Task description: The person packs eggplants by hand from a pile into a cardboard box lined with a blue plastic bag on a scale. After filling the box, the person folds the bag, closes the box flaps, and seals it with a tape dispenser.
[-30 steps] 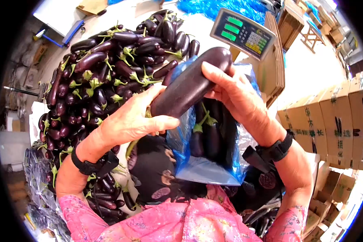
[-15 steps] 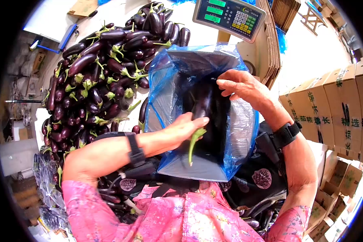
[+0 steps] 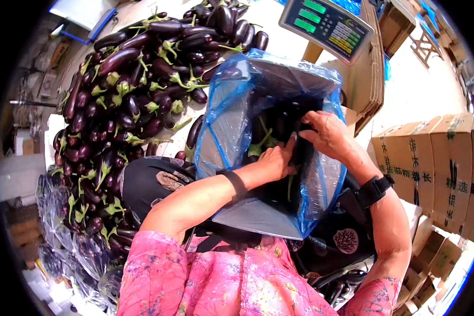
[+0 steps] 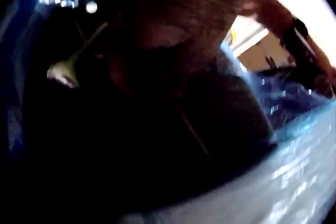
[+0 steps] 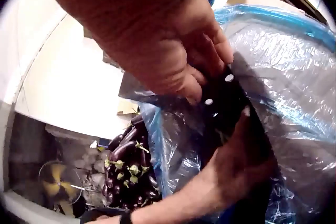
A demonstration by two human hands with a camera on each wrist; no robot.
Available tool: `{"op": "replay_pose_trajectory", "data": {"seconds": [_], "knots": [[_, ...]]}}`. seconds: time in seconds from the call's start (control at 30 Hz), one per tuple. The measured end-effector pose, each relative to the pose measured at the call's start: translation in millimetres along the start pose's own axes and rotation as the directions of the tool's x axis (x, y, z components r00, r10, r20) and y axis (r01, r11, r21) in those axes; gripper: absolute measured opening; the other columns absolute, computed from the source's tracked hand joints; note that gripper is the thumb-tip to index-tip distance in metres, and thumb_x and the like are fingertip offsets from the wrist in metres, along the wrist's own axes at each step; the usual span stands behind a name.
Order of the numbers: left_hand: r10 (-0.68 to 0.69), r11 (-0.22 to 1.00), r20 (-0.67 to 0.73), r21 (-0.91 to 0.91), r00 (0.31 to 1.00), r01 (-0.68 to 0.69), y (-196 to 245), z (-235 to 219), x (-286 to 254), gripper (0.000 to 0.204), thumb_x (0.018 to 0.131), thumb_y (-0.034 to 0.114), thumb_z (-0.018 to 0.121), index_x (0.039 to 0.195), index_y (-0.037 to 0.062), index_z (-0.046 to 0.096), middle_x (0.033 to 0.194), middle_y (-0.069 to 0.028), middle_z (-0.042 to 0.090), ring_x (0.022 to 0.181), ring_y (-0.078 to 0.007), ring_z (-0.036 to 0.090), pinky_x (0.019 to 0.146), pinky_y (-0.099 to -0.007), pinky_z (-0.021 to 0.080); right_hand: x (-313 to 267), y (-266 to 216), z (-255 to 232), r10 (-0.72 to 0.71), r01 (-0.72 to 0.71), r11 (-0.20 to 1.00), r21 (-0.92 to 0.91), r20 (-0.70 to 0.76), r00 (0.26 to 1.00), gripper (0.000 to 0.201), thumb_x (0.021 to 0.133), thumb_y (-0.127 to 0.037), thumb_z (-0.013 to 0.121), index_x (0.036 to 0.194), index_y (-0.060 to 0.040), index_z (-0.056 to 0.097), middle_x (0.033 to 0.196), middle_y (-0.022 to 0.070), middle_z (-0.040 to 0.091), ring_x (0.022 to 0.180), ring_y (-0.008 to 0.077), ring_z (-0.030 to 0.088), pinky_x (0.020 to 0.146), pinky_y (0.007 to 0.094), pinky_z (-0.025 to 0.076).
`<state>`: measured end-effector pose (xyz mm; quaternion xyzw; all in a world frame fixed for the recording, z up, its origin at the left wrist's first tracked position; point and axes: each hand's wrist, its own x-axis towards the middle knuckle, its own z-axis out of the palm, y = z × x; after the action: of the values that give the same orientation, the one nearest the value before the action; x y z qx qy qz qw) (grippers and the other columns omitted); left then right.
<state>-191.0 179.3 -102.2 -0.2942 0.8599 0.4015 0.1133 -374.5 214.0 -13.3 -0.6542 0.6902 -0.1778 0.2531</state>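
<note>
An open carton lined with blue plastic film (image 3: pixel 224 131) holds several dark purple eggplants (image 3: pixel 279 124). My left hand (image 3: pixel 274 162) reaches inside and holds an eggplant, its green stem (image 3: pixel 290 187) sticking out below the hand. Much of that eggplant lies in shadow, and in the left wrist view my left hand (image 4: pixel 173 29) hides most of it. At the carton's right side my right hand (image 3: pixel 327 132) bends its fingers down beside the eggplants. In the right wrist view, the fingertips (image 5: pixel 193 97) of my right hand are close over the dark fruit, with nothing visibly gripped.
A large heap of eggplants (image 3: pixel 134 100) lies left of the carton. Behind it on the right stand a scale display (image 3: pixel 326 26) and upright flat cardboard (image 3: pixel 371 79). Printed cartons (image 3: pixel 432 163) line the right side. Plastic-wrapped items (image 3: pixel 68 237) sit at lower left.
A second ago both hands held an eggplant above the carton. The left hand has lowered it inside, then moved further right. My right hand has come down to the carton's right side.
</note>
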Motion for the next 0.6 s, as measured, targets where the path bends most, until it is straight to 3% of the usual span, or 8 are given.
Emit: {"op": "replay_pose_trajectory", "data": {"seconds": [0.07, 0.17, 0.23, 0.33, 0.4, 0.47, 0.5, 0.6], "knots": [[0.057, 0.996, 0.115, -0.072, 0.992, -0.049, -8.2, -11.7, -3.2, 0.087, 0.080, 0.031, 0.076, 0.150, 0.0055, 0.030, 0.100, -0.0261, 0.067, 0.096, -0.0471, 0.065, 0.085, -0.0529, 0.053, -4.0, -8.4, 5.8, -0.019, 0.022, 0.995, -0.096, 0.033, 0.999, 0.029, 0.083, -0.018, 0.071, 0.103, 0.0009, 0.064, 0.093, 0.0242, 0.065, 0.089, 0.0450, 0.063, 0.078, 0.0523, 0.050], [0.379, 0.855, 0.123, 0.332, 0.917, -0.398, 46.1, -57.7, -55.8, 0.034, 0.078, 0.028, 0.073, 0.100, 0.0043, 0.061, 0.084, -0.0163, 0.066, 0.082, -0.0350, 0.068, 0.070, -0.0473, 0.054, -7.6, -22.0, 8.5, -0.111, 0.125, 0.980, -0.154, 0.097, 0.989, 0.030, 0.082, -0.018, 0.071, 0.107, -0.0018, 0.062, 0.091, 0.0223, 0.063, 0.089, 0.0440, 0.061, 0.076, 0.0521, 0.049], [0.560, 0.828, -0.243, 0.191, 0.792, -0.527, 56.6, -81.6, -110.9, 0.041, 0.080, 0.026, 0.075, 0.112, 0.0048, 0.058, 0.090, -0.0103, 0.059, 0.085, -0.0287, 0.061, 0.071, -0.0415, 0.049, -5.9, -23.8, 12.0, -0.164, 0.182, 0.977, -0.114, 0.150, 0.975, 0.031, 0.082, -0.017, 0.071, 0.107, -0.0025, 0.061, 0.090, 0.0214, 0.062, 0.090, 0.0434, 0.060, 0.076, 0.0513, 0.048], [0.510, 0.792, -0.408, -0.123, 0.757, -0.599, 38.0, -122.7, -188.1, 0.055, 0.088, 0.018, 0.071, 0.138, 0.0035, 0.051, 0.095, -0.0121, 0.061, 0.086, -0.0260, 0.063, 0.077, -0.0385, 0.052, -2.7, -25.8, 19.4, -0.181, 0.207, 0.974, -0.091, 0.233, 0.955, 0.031, 0.082, -0.016, 0.071, 0.108, -0.0028, 0.060, 0.087, 0.0203, 0.061, 0.090, 0.0427, 0.058, 0.076, 0.0509, 0.047], [0.314, 0.738, -0.342, -0.498, 0.885, -0.455, 9.2, -157.4, -242.9, 0.046, 0.094, 0.011, 0.066, 0.137, 0.0024, 0.053, 0.099, -0.0107, 0.066, 0.087, -0.0189, 0.067, 0.073, -0.0315, 0.055, -0.6, -27.0, 21.8, -0.164, 0.188, 0.981, -0.053, 0.299, 0.940, 0.032, 0.081, -0.015, 0.071, 0.108, -0.0013, 0.061, 0.087, 0.0209, 0.063, 0.086, 0.0413, 0.062, 0.075, 0.0476, 0.050], [-0.106, 0.669, -0.411, -0.703, 0.906, -0.241, -20.0, -159.5, -287.7, 0.036, 0.099, 0.009, 0.059, 0.134, 0.0020, 0.055, 0.098, -0.0085, 0.069, 0.082, -0.0135, 0.068, 0.069, -0.0263, 0.057, 3.8, -41.4, 21.8, -0.082, 0.037, 0.991, 0.126, 0.371, 0.925, 0.032, 0.082, -0.014, 0.071, 0.109, 0.0006, 0.063, 0.090, 0.0216, 0.066, 0.082, 0.0378, 0.066, 0.072, 0.0421, 0.053], [-0.207, 0.429, -0.378, -0.864, 0.902, -0.264, -36.8, -161.4, -309.4, 0.034, 0.101, 0.012, 0.057, 0.133, 0.0013, 0.056, 0.094, -0.0070, 0.069, 0.077, -0.0128, 0.068, 0.068, -0.0259, 0.058, 6.4, -41.7, 26.0, -0.072, 0.027, 0.992, 0.121, 0.385, 0.920, 0.032, 0.082, -0.014, 0.071, 0.109, 0.0018, 0.064, 0.092, 0.0218, 0.068, 0.080, 0.0355, 0.068, 0.071, 0.0399, 0.053], [-0.575, 0.572, -0.533, -0.804, 0.621, -0.161, -95.7, -141.3, -352.4, 0.025, 0.101, 0.015, 0.054, 0.120, 0.0005, 0.062, 0.088, -0.0058, 0.069, 0.077, -0.0092, 0.065, 0.068, -0.0244, 0.055, 15.1, -60.8, 27.5, -0.001, -0.069, 0.988, 0.139, 0.453, 0.891, 0.034, 0.084, -0.013, 0.070, 0.112, 0.0045, 0.064, 0.094, 0.0191, 0.071, 0.077, 0.0249, 0.071, 0.070, 0.0336, 0.054]]}}
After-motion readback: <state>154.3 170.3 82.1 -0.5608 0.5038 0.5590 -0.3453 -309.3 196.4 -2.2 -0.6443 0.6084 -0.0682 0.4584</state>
